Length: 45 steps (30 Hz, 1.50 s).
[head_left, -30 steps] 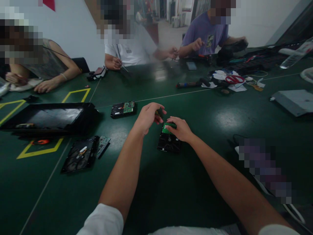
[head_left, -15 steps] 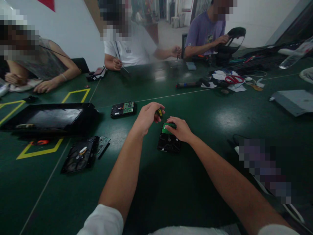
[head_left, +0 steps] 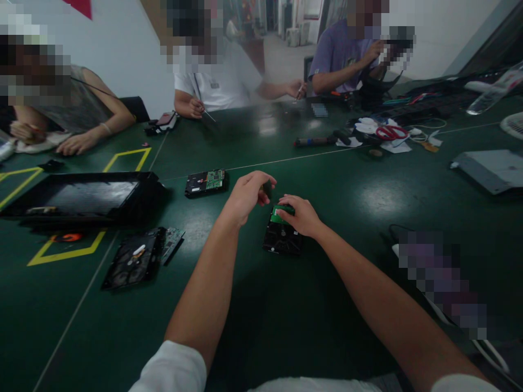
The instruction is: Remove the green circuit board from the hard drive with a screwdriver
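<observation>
A black hard drive [head_left: 283, 239] with a green circuit board [head_left: 279, 215] lies flat on the table in front of me. My right hand [head_left: 301, 215] grips its far right side, thumb on the board and fingers curled over the far edge. My left hand [head_left: 250, 195] is raised just beyond the drive's left corner, fingers bent around a small dark-handled tool, seemingly a screwdriver [head_left: 267, 189]. Most of that tool is hidden by the fingers, and its tip does not show.
Another hard drive [head_left: 205, 183] lies beyond my left hand. To the left are an opened drive [head_left: 133, 260], a loose circuit board [head_left: 172, 245] and a black bin [head_left: 81, 196]. A grey metal case [head_left: 490, 170] stands right. Several people sit across the table.
The tool in my left hand has turned: its yellow markings showed before and now it looks dark. My right hand and the drive stay put. Across the table, one person's hands have shifted.
</observation>
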Tool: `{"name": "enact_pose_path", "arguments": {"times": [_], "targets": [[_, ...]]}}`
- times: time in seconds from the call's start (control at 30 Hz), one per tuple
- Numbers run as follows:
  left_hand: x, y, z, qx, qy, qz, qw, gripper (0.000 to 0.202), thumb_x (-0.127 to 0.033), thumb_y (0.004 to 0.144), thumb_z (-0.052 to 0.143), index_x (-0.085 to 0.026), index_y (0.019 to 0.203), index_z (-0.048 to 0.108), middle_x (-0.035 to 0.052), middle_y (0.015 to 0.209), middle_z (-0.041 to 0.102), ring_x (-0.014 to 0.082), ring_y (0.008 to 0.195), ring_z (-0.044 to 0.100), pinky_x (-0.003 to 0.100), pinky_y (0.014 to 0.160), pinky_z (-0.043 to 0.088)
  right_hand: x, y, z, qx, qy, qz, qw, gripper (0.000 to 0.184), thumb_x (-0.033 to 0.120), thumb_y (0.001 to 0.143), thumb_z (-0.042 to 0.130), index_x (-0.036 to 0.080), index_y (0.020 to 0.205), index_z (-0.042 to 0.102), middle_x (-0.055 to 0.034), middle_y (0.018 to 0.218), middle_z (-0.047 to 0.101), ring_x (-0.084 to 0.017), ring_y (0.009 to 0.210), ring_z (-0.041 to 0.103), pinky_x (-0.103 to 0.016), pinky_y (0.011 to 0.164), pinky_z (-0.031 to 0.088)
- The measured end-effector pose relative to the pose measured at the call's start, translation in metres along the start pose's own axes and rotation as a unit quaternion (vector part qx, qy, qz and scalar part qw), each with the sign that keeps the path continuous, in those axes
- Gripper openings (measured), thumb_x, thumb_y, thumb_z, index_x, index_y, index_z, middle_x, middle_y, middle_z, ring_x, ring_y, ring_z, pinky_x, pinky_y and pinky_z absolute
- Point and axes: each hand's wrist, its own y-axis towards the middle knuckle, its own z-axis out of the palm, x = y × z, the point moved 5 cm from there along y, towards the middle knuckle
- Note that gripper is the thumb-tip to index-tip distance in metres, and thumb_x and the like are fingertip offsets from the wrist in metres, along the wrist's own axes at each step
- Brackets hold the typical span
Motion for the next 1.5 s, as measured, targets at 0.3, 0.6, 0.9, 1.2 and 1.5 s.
{"name": "enact_pose_path", "arguments": {"times": [0.3,0.6,0.9,1.2,1.5], "targets": [[-0.0012,-0.0024,-0.0010,-0.023,-0.031,-0.026,0.999,0.021,-0.037,0.085,0.062,-0.018,0.090,0.067,0.0083,0.092,0.076,0.0117,0.050,0.061,0.024,0.046,0.043,0.0008,-0.0001,0.0008,0.006,-0.006,0.002,1.000,0.024,0.039,0.100,0.067,0.028,0.122,0.070,-0.0078,0.141,0.071,-0.033,0.146,0.055,-0.060,0.112,0.043],[-0.0065,-0.0046,0.0009,-0.024,-0.012,-0.021,0.999,0.021,-0.035,0.087,0.059,-0.017,0.089,0.070,0.0063,0.088,0.072,0.0107,0.052,0.062,0.023,0.046,0.042,0.0005,0.0002,0.0005,-0.002,-0.001,0.008,1.000,0.022,0.037,0.099,0.069,0.030,0.119,0.071,-0.0062,0.138,0.073,-0.032,0.145,0.057,-0.059,0.113,0.044],[-0.0010,-0.0027,0.0050,0.000,-0.052,-0.038,0.998,0.019,-0.036,0.087,0.061,-0.018,0.094,0.064,0.0077,0.093,0.076,0.0131,0.052,0.066,0.025,0.046,0.046,0.0001,-0.0003,0.0013,-0.002,0.004,0.004,1.000,0.024,0.038,0.099,0.069,0.031,0.122,0.071,-0.0062,0.138,0.072,-0.032,0.146,0.055,-0.060,0.114,0.043],[-0.0026,-0.0026,0.0018,-0.007,-0.033,-0.026,0.999,0.020,-0.035,0.088,0.061,-0.017,0.091,0.069,0.0065,0.089,0.073,0.0119,0.055,0.066,0.023,0.047,0.045,0.0006,0.0008,0.0014,0.004,-0.006,0.009,1.000,0.024,0.039,0.100,0.068,0.030,0.122,0.071,-0.0063,0.140,0.071,-0.032,0.145,0.055,-0.061,0.114,0.042],[0.0003,-0.0008,0.0019,-0.012,-0.047,-0.033,0.998,0.021,-0.036,0.093,0.060,-0.017,0.093,0.067,0.0075,0.094,0.074,0.0117,0.055,0.067,0.022,0.048,0.045,-0.0008,0.0004,0.0023,-0.002,-0.009,0.010,1.000,0.024,0.038,0.100,0.068,0.029,0.122,0.070,-0.0067,0.141,0.071,-0.032,0.146,0.055,-0.059,0.113,0.043]]}}
